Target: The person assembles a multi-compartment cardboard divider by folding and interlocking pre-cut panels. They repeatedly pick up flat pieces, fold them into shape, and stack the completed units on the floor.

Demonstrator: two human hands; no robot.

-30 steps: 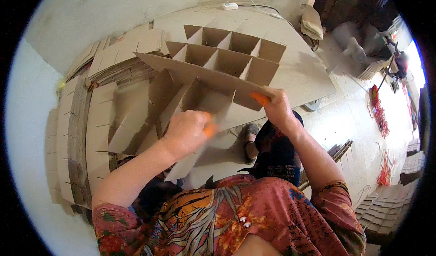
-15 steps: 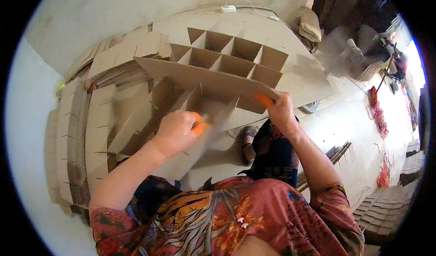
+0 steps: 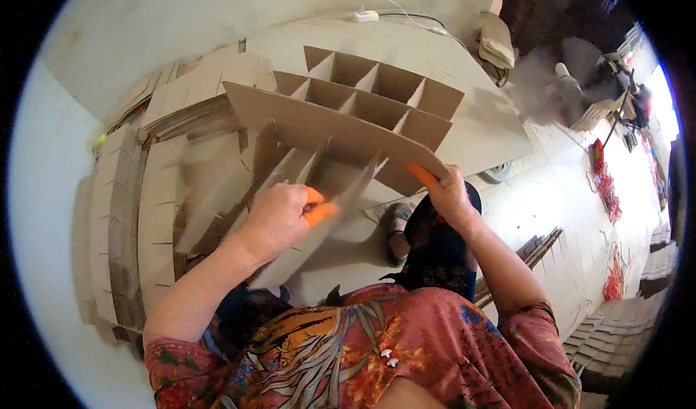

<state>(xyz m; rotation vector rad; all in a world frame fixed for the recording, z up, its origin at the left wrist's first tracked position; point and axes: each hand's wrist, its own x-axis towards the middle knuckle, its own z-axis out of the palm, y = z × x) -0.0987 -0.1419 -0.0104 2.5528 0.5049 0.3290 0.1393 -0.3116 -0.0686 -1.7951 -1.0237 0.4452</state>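
Cardboard divider grid point(image 3: 370, 109) shifted slightly rightward since the earlier frame | over the counter point(image 3: 486, 137) | right hand point(image 3: 451, 195) grasping its front panel point(image 3: 326, 124) by the end | left hand point(image 3: 279, 215) closed, apparently pinching a cross-strip point(image 3: 303, 255) | probable step: interlocking; next move calls for slot alignment

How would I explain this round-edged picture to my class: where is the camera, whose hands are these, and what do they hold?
No machine here: a person works with their own hands, orange covers on some fingers. A fisheye camera on their head looks down, so straight edges bend near the rim. The right hand grips the end of a long cardboard strip, part of a cardboard grid over a pale work surface. The left hand pinches a cardboard piece, blurred. Slotted cardboard stacks lie on the left.
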